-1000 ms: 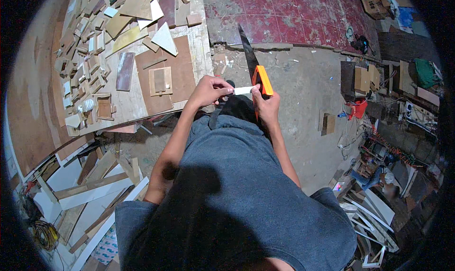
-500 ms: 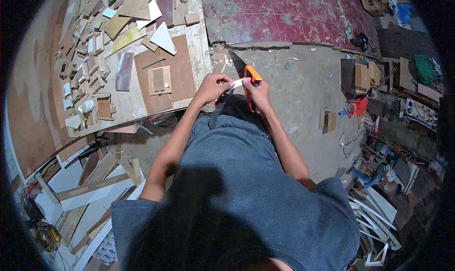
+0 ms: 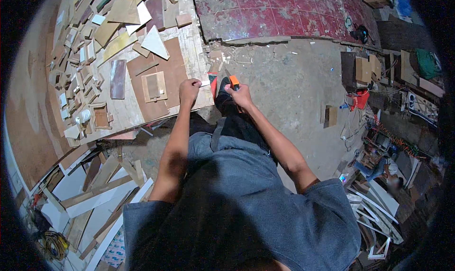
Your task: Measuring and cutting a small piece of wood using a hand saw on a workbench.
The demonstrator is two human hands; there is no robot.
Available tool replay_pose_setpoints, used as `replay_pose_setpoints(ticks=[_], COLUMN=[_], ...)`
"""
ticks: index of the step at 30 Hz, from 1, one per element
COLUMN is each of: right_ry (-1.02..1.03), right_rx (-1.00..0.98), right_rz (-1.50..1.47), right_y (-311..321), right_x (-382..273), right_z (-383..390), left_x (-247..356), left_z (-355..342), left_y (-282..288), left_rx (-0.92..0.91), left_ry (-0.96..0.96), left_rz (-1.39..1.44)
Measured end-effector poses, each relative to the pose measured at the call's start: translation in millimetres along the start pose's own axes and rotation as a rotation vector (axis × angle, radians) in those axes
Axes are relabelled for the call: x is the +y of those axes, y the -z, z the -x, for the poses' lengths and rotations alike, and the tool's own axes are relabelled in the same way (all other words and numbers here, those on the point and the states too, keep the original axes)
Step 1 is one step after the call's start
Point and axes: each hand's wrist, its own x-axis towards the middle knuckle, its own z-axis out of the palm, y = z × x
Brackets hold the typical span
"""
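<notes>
My left hand [image 3: 189, 91] is closed in a pinch at the table's right edge. A small white strip [image 3: 204, 83] sticks out from its fingertips, lying over the table edge. My right hand [image 3: 241, 96] is wrapped round the orange handle [image 3: 234, 81] of what looks like a handsaw. Its dark narrow blade [image 3: 227, 73] points up and away, just right of the table, apart from the strip. Between the two hands a red object [image 3: 212, 81] shows beside the table edge; its kind is unclear.
The wooden table [image 3: 199, 62] carries many wood offcuts, a brown board [image 3: 175, 57] and a small wooden frame [image 3: 154, 87]. Scrap boards [image 3: 97, 195] lie at lower left. Cardboard boxes [image 3: 362, 71], cables and a person [image 3: 379, 169] are at right.
My hands have moved apart. The left hand has carried the white strip left to the table edge. The right hand with the saw has come lower and slightly left, off the strip.
</notes>
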Motion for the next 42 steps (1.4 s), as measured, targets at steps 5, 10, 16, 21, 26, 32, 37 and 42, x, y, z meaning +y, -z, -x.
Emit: replay_pose_setpoints(ticks=[5,10,16,21,26,32,37,42], right_ry=[0.008,-0.077,-0.072,-0.054,-0.115,-0.143,-0.036,-0.113], right_rx=[0.007,-0.049,-0.034,-0.037,-0.019,-0.078,-0.04,-0.058], right_rz=[0.092,0.079,0.018,0.049,-0.004,-0.113,-0.007,-0.019], right_y=[-15,-47,-65,-75,-78,-77,-71,-81], right_x=[30,38,57,62,54,44,63,46], right_z=[-26,-51,-77,-84,-73,-64,-76,-61], left_x=[10,13,29,23,25,21,37,38], left_z=[-2,-1,5,8,10,11,3,-13], left_y=[-8,-11,-10,-10,-15,-13,-18,-22], left_rx=[0.0,0.137,0.109,0.168,0.188,0.175,0.171,0.239], left_ry=[-0.024,-0.173,-0.041,-0.067,-0.048,0.01,0.035,0.155], left_rz=[-0.018,-0.117,-0.2,-0.229,-0.223,-0.225,-0.172,-0.247])
